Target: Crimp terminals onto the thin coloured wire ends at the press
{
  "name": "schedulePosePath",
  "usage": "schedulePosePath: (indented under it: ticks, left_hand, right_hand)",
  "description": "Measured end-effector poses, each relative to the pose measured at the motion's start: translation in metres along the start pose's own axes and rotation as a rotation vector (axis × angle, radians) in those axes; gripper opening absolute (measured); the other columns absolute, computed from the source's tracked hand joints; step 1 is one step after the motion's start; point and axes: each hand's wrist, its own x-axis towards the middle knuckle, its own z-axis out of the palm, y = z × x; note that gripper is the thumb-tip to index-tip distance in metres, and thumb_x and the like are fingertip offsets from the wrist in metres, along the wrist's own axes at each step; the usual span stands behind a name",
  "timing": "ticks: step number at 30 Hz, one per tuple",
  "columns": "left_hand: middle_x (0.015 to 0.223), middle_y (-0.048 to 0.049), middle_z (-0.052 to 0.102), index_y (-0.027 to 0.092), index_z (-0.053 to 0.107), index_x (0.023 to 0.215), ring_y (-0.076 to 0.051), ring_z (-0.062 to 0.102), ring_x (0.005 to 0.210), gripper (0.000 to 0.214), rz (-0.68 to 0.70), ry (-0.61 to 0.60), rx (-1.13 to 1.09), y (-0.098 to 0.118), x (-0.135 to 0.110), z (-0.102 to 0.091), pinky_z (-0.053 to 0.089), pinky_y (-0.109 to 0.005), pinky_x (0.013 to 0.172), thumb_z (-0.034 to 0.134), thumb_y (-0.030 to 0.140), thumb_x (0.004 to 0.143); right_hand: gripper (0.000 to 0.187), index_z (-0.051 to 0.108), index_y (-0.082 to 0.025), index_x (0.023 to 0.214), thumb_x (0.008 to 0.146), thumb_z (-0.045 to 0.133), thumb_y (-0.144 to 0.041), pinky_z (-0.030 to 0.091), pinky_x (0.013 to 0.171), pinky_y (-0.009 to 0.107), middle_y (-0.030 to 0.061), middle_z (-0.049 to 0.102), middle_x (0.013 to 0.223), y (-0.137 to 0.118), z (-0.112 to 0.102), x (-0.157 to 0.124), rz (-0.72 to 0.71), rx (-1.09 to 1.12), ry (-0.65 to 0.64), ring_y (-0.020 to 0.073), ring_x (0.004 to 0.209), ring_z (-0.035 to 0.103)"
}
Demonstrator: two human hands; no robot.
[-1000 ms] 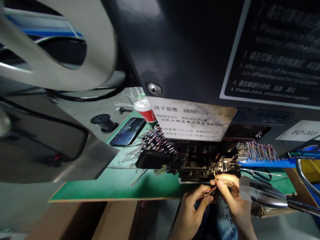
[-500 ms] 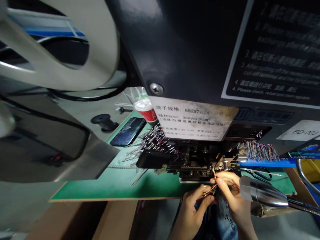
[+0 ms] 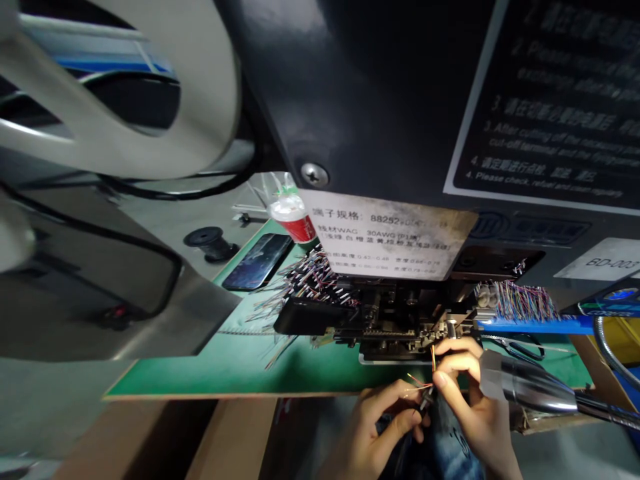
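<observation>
Pinching thin wires (image 3: 420,388) with both hands (image 3: 385,423) (image 3: 467,393) below the crimper's edge (image 3: 400,353)

Both bare hands reach up from the bottom of the view, close together and nearly meeting at the fingertips. The left hand (image 3: 380,427) comes in from the lower middle, palm turned inward, with its thumb and forefinger (image 3: 400,397) extended and pinched toward each other. The right hand (image 3: 473,390) sits just beside it, higher up, with its fingers (image 3: 455,348) curled inward and its thumb (image 3: 447,387) below them. Its wrist (image 3: 506,463) angles down toward the lower edge.
</observation>
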Motion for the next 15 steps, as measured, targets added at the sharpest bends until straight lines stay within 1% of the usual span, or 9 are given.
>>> schedulePosePath:
  ticks: [2, 4, 7, 9, 11, 15]
  left_hand:
    - [0.076, -0.0014, 0.081, 0.025, 0.082, 0.099, -0.02, 0.078, 0.068, 0.021, -0.014, -0.015, 0.003, 0.0, 0.001, -0.001, 0.062, -0.023, 0.07, 0.067, 0.038, 0.101]
    - [0.079, -0.002, 0.081, 0.024, 0.082, 0.101, -0.02, 0.078, 0.069, 0.019, -0.031, -0.018, 0.001, 0.001, 0.003, -0.001, 0.062, -0.023, 0.072, 0.066, 0.035, 0.101]
    - [0.081, -0.0021, 0.081, 0.023, 0.081, 0.098, -0.02, 0.08, 0.072, 0.017, -0.025, 0.022, 0.003, 0.003, 0.009, 0.004, 0.061, -0.022, 0.073, 0.065, 0.027, 0.1]
    - [0.079, -0.0016, 0.081, 0.023, 0.079, 0.093, -0.019, 0.08, 0.074, 0.017, 0.004, 0.063, 0.012, 0.002, 0.012, 0.009, 0.061, -0.02, 0.073, 0.063, 0.024, 0.099]
    - [0.08, -0.001, 0.082, 0.023, 0.078, 0.093, -0.019, 0.08, 0.074, 0.017, 0.038, 0.093, 0.015, 0.0, 0.015, 0.013, 0.061, -0.019, 0.073, 0.062, 0.021, 0.099]
    - [0.079, 0.0007, 0.081, 0.024, 0.077, 0.093, -0.017, 0.08, 0.073, 0.017, 0.1, 0.132, 0.015, -0.002, 0.018, 0.017, 0.06, -0.016, 0.071, 0.062, 0.019, 0.099]
  right_hand:
    - [0.022, 0.075, -0.024, 0.084, 0.098, 0.074, -0.04, 0.059, 0.079, 0.032, 0.0043, 0.078, 0.089, 0.001, 0.0, -0.002, 0.077, 0.099, -0.04, 0.0222, 0.083, 0.074]
    - [0.018, 0.076, -0.025, 0.089, 0.098, 0.075, -0.04, 0.059, 0.068, 0.03, 0.0014, 0.078, 0.082, 0.002, 0.002, -0.004, 0.15, 0.179, -0.054, 0.0196, 0.07, 0.073]
    - [0.014, 0.078, -0.027, 0.096, 0.097, 0.076, -0.041, 0.055, 0.055, 0.026, 0.0008, 0.081, 0.084, 0.006, 0.004, -0.005, 0.22, 0.246, -0.031, 0.016, 0.057, 0.067]
    - [0.017, 0.079, -0.026, 0.098, 0.097, 0.075, -0.043, 0.051, 0.052, 0.025, 0.0023, 0.083, 0.087, 0.009, 0.006, -0.005, 0.233, 0.248, -0.009, 0.0145, 0.055, 0.062]
    - [0.02, 0.08, -0.025, 0.097, 0.098, 0.074, -0.044, 0.049, 0.051, 0.025, 0.0038, 0.083, 0.088, 0.011, 0.007, -0.003, 0.233, 0.237, 0.003, 0.0136, 0.054, 0.059]
    - [0.021, 0.081, -0.024, 0.1, 0.097, 0.076, -0.044, 0.049, 0.049, 0.024, 0.0039, 0.084, 0.086, 0.015, 0.009, -0.002, 0.255, 0.238, 0.025, 0.0133, 0.052, 0.059]
